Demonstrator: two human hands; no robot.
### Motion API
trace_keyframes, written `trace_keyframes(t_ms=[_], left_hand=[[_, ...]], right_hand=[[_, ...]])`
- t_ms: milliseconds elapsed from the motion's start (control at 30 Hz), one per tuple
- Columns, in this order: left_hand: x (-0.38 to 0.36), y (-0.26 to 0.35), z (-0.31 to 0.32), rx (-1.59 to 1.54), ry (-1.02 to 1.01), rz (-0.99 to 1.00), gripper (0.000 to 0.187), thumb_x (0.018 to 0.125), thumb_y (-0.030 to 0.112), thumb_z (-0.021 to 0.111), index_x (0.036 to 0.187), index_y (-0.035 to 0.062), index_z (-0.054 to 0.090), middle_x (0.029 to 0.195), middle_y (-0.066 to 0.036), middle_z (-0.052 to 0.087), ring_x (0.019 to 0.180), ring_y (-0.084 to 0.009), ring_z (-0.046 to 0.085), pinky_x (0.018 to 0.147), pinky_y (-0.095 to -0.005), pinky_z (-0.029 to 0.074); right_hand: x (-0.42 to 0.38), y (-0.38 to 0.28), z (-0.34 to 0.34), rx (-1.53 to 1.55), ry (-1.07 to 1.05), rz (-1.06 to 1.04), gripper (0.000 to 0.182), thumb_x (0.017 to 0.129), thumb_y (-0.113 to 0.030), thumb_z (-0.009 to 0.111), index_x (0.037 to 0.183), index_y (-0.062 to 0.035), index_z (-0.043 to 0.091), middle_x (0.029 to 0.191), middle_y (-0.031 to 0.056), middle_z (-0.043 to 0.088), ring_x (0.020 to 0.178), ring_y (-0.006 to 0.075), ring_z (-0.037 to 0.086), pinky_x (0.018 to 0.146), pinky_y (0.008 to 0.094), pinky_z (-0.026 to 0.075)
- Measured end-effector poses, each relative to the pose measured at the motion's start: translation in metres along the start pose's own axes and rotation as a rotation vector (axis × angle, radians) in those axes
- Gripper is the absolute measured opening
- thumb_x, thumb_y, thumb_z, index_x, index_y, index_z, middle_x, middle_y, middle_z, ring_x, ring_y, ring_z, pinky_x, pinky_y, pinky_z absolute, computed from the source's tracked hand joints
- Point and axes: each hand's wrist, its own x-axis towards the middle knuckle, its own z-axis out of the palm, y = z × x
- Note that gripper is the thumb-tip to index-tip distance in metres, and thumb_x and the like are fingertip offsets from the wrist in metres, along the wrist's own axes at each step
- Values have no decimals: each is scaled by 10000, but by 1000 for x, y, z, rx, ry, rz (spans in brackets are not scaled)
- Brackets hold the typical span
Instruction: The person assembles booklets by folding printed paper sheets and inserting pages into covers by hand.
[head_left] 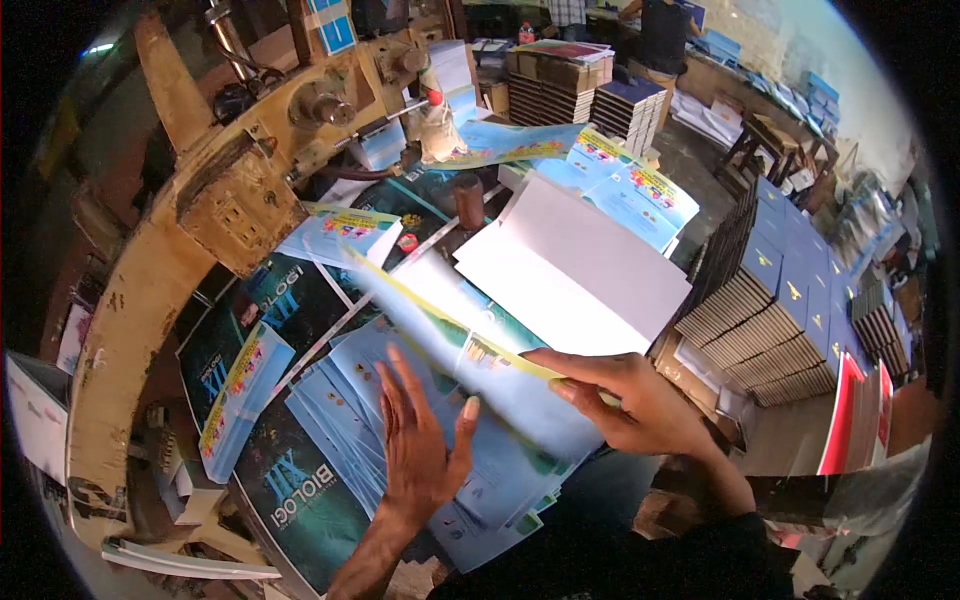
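Observation:
My left hand (422, 440) lies with its fingers spread on a fanned pile of light blue printed sheets (340, 385). Between the thumb and forefinger of my right hand (625, 400) is the edge of a blue and yellow printed sheet (440, 325). That sheet is smeared by motion and slants across the pile. Beyond it, a stack of blank white paper (575, 265) rests on the work surface. Dark green printed sheets marked BIOLOGI XII (290, 530) cover the surface under the pile. Left of the pile lies a folded blue and yellow sheet (245, 390).
A large, worn cream metal machine frame (130, 330) curves along the left and over the table's back. Tall stacks of blue-covered books (765, 290) stand on the right. More printed covers (630, 190) lie behind the white paper. A person (660, 40) stands far back.

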Motion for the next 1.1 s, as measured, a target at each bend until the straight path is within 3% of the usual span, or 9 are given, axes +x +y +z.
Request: trace_keyframes(t_ms=[133,267,400,533,600,733,867,1000,1100], left_hand=[[6,11,-15,-35,281,65,892,1026,460,523,1595,-95,118,1555,-498,128,1491,-623,74,1184,-704,117],[-3,-24,21,467,20,128,887,998,592,494,1550,-83,332,1600,-424,172,1524,-543,133,1205,-676,58],[-8,-21,21,378,26,113,1036,927,731,534,1559,-60,317,1586,-423,211,1530,-514,164,1199,-693,78],[-4,-23,26,422,23,146,964,948,698,533,1554,-31,356,1610,-356,250,1524,-507,191,1202,-681,110],[-6,-26,26,447,-5,191,927,963,676,527,1552,-22,368,1619,-329,262,1521,-506,200,1205,-671,125],[-3,-22,20,390,-66,194,911,999,580,532,1586,-57,251,1638,-325,218,1515,-519,205,1219,-631,153],[10,1,-15,-295,180,118,1161,937,393,706,1567,-112,-128,1576,-473,-145,1484,-643,-31,1218,-638,68],[7,2,-16,59,119,105,1059,946,526,642,1589,-106,85,1596,-460,2,1492,-630,8,1188,-700,6],[2,-22,17,386,-6,69,1025,941,632,589,1578,-86,230,1608,-426,105,1519,-567,71,1175,-729,11]], right_hand=[[4,52,55,214,-81,145,448,1004,-141,663,1430,-32,573,1217,176,720,920,145,683,757,316,555],[10,58,59,126,-128,192,737,873,-356,820,1461,-26,522,1397,281,593,1239,331,635,1018,429,522],[5,92,17,-662,102,288,1047,695,-460,913,1505,-1,435,1599,254,376,1453,402,409,1217,449,342],[3,116,-11,-661,-111,173,727,852,-194,759,1485,1,461,1398,298,573,1211,464,611,1062,481,501],[9,61,-15,-608,-227,544,666,847,-2,616,1495,-45,471,1265,237,671,989,438,702,897,485,576],[-13,11,-4,-681,50,64,773,769,115,540,1501,-129,490,1198,198,697,825,384,728,753,468,588],[-15,-3,12,-30,-4,47,536,957,-13,605,1479,-97,515,1154,161,700,981,247,711,821,399,599],[-10,52,58,462,-42,265,399,1004,-69,625,1402,-83,601,1083,173,718,1021,193,675,866,360,577],[-4,66,67,-56,53,204,599,952,-261,732,1475,-70,511,1218,247,685,1108,357,684,930,434,568]])
